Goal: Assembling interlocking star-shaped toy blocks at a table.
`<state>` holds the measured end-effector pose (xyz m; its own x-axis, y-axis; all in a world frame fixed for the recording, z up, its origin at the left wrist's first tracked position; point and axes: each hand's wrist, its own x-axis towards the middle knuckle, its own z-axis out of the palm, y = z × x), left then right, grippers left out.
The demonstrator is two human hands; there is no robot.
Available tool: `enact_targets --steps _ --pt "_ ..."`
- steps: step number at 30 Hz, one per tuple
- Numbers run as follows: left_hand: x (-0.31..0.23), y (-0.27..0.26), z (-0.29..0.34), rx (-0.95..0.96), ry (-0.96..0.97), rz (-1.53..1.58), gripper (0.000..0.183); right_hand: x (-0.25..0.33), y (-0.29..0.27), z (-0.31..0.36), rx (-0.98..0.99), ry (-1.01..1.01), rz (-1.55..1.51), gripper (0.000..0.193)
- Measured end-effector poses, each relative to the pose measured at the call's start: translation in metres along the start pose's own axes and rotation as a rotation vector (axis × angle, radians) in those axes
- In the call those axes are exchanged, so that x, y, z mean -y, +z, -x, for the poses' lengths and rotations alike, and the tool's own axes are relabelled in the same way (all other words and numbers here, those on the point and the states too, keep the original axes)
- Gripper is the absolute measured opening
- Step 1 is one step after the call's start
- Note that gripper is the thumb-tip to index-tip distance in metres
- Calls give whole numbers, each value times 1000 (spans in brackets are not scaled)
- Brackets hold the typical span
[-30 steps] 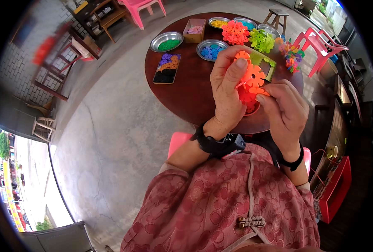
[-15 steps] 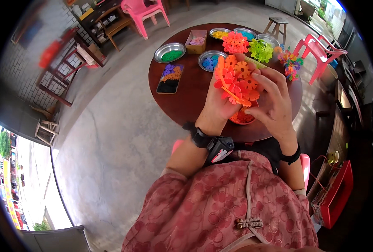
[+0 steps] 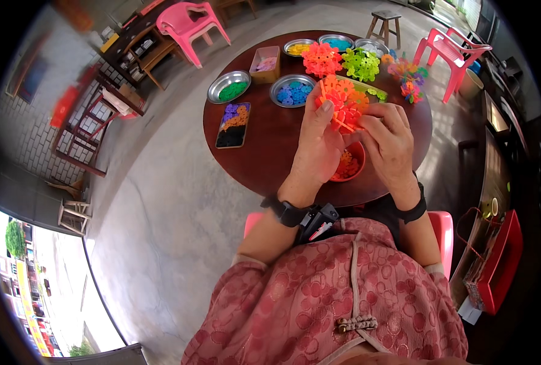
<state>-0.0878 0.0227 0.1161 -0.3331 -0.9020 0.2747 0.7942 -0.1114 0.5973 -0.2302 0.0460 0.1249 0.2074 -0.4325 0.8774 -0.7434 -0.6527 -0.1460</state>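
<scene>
An orange and red cluster of linked plastic flower-shaped pieces (image 3: 345, 104) is held up over the near side of the table. My left hand (image 3: 317, 146) grips it from the left, thumb against its near face. At its right edge, my right hand (image 3: 391, 146) is closed, fingertips pinched on the cluster's rim; whether a separate piece is between them is hidden. Below and between my hands is a red bowl (image 3: 360, 159) with loose orange and red flower pieces (image 3: 346, 165), partly covered by my left hand.
On the round brown table (image 3: 264, 152) stand a coral ball (image 3: 321, 59), a lime-green ball (image 3: 362, 64) and a multicoloured cluster (image 3: 411, 80). Metal plates of green (image 3: 232, 91) and blue pieces (image 3: 293, 92), a box (image 3: 265, 73) and a sorted tray (image 3: 233, 125) lie leftward.
The cluster has been turned and now shows more of its red inner side. My right hand's fingers, spread around it before, have drawn together at its right edge. The whole view has shifted slightly.
</scene>
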Motion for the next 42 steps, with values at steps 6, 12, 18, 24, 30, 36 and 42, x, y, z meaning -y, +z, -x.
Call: enact_targets --steps 6,12,18,24,30,36,42 --pt "-10 -12 -4 141 -156 229 58 -3 -13 0 -33 253 -378 52" --pt "-6 -17 -7 207 -274 371 61 -14 -6 13 45 459 -790 63" --pt "2 -28 -10 148 -322 350 61 -23 5 23 95 605 -821 64" --pt "3 -28 -12 64 -347 257 60 -31 10 30 105 656 -907 64" --pt "2 -31 -12 82 -353 225 59 -27 10 30 102 638 -910 65" --pt "3 -38 -18 56 -386 130 59 -25 -1 32 193 592 -820 67" --pt "10 -36 -17 24 -407 44 60 -39 -11 39 214 381 -706 33"
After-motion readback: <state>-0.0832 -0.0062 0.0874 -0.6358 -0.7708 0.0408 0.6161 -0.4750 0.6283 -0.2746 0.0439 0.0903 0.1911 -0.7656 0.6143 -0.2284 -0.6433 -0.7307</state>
